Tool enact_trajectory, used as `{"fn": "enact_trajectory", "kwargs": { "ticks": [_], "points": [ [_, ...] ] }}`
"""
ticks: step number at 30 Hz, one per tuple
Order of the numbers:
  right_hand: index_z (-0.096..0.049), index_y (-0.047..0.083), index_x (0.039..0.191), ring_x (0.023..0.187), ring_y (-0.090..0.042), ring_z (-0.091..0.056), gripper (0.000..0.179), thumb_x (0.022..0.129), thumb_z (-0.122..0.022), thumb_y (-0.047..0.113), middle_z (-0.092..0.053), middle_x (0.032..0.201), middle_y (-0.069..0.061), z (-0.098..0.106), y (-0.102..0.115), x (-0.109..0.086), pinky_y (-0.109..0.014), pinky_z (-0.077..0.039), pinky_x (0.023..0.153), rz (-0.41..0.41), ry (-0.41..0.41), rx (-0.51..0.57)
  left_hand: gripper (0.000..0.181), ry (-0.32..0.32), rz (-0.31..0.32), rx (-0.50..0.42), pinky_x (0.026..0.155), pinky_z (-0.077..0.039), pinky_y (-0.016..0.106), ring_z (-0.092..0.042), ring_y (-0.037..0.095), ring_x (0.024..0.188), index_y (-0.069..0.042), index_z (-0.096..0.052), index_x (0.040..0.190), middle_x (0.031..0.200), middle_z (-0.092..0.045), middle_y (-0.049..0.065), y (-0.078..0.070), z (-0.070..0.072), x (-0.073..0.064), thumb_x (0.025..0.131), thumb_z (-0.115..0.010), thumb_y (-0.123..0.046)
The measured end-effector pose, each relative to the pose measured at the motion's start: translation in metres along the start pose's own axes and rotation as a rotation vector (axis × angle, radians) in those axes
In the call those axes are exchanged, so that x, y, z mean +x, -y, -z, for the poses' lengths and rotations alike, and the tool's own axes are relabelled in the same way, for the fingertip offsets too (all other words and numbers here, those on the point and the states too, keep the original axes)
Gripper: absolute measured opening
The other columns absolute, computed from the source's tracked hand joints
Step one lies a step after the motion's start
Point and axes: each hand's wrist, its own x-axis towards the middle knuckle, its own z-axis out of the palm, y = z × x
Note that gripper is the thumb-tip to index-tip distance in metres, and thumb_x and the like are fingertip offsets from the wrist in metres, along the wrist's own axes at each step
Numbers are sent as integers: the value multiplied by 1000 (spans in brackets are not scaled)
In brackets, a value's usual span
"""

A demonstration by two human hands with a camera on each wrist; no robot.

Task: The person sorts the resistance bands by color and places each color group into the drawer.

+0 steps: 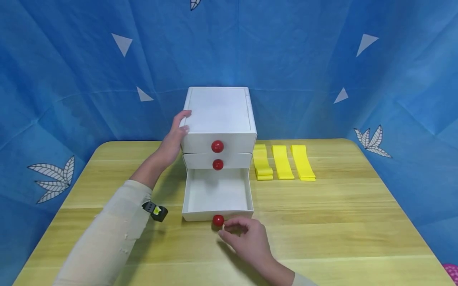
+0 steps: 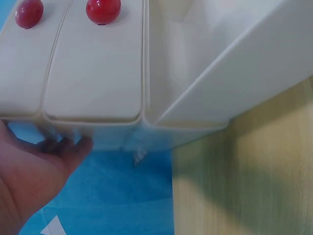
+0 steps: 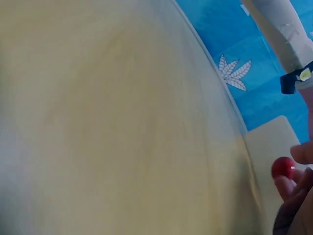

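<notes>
A white drawer cabinet (image 1: 219,111) with round red knobs stands near the back of the table. Its bottom drawer (image 1: 218,192) is pulled out, and the visible inside is bare. At the cabinet's upper left side, my left hand (image 1: 171,143) rests against the wall, fingers touching the top edge. The left wrist view shows those fingers (image 2: 78,149) along the cabinet's side. Just right of the bottom drawer's red knob (image 1: 218,220) is my right hand (image 1: 248,240), fingers loosely bent. Its fingertips are beside the knob in the right wrist view; whether they touch it is unclear.
Three folded yellow strips (image 1: 283,163) lie right of the cabinet on the wooden table (image 1: 340,222). A blue patterned cloth (image 1: 286,51) hangs behind and around the table. Something pink (image 1: 451,273) shows at the lower right edge.
</notes>
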Motion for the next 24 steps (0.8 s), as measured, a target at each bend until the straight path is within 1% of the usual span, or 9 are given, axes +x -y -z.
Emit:
{"fn": "enact_trajectory", "kwargs": {
  "ticks": [3, 5, 7, 11, 14, 16, 19, 21, 24],
  "points": [
    [-76, 12, 91, 50, -4, -47, 19, 79, -86, 23, -71, 81, 12, 5, 3, -3, -20, -37, 44, 50, 46, -14, 54, 0, 6, 2, 111, -7, 66, -2, 24, 149, -35, -13, 157, 164, -5, -4, 0, 0, 1, 104, -22, -41],
    [-77, 13, 91, 45, -1, -41, 17, 80, -85, 22, -71, 82, 11, 8, 4, -4, -19, -35, 40, 121, 48, -2, 54, -3, 7, 2, 112, -7, 66, -3, 23, 149, -35, -14, 156, 164, -6, -5, 1, 0, 1, 103, -23, -41],
    [-76, 13, 92, 43, 1, -40, 15, 80, -85, 17, -72, 84, 6, 10, 5, -6, -18, -35, 39, 232, 24, 31, 54, -5, 7, 3, 111, -7, 66, -3, 23, 149, -35, -14, 156, 164, -6, -5, 2, 0, 2, 103, -23, -41],
    [-76, 10, 96, 43, 3, -39, 19, 80, -83, 4, -73, 89, -5, 14, 5, -4, -16, -35, 37, 506, -54, 94, 55, -6, 4, 6, 112, -7, 66, -3, 24, 149, -34, -14, 156, 164, -7, -4, 3, 0, 1, 103, -23, -42],
    [-75, 8, 98, 44, 1, -40, 24, 77, -83, -2, -73, 87, -7, 20, 4, 3, -14, -34, 39, 645, -110, 104, 56, -2, 6, 6, 111, -7, 66, -3, 25, 149, -33, -13, 157, 164, -6, -2, 2, 0, 0, 103, -23, -42],
    [-75, 6, 97, 44, 0, -39, 27, 74, -83, -5, -72, 85, -7, 26, 4, 9, -14, -33, 39, 697, -137, 112, 56, -1, 9, 4, 111, -7, 66, -3, 25, 149, -33, -13, 157, 164, -6, -2, 3, 1, -1, 102, -23, -42],
    [-75, 7, 96, 44, -2, -38, 29, 72, -82, -8, -71, 81, -6, 39, 4, 18, -15, -31, 38, 728, -178, 107, 55, 0, 14, 1, 111, -9, 67, -4, 25, 148, -35, -14, 156, 164, -6, -3, 3, 0, -1, 102, -23, -44],
    [-75, 7, 96, 43, -3, -38, 29, 72, -82, -8, -70, 78, -4, 48, 5, 25, -16, -30, 37, 727, -200, 99, 55, -3, 9, 3, 111, -10, 67, -5, 24, 148, -36, -14, 156, 163, -7, -4, 4, 1, 0, 102, -24, -44],
    [-76, 5, 95, 43, -5, -37, 27, 73, -81, -9, -70, 79, -4, 65, 6, 35, -18, -29, 36, 707, -245, 84, 55, -3, -1, 3, 111, -9, 66, -5, 24, 148, -35, -14, 156, 163, -7, -4, 3, 1, 1, 103, -24, -44]
  ]
}}
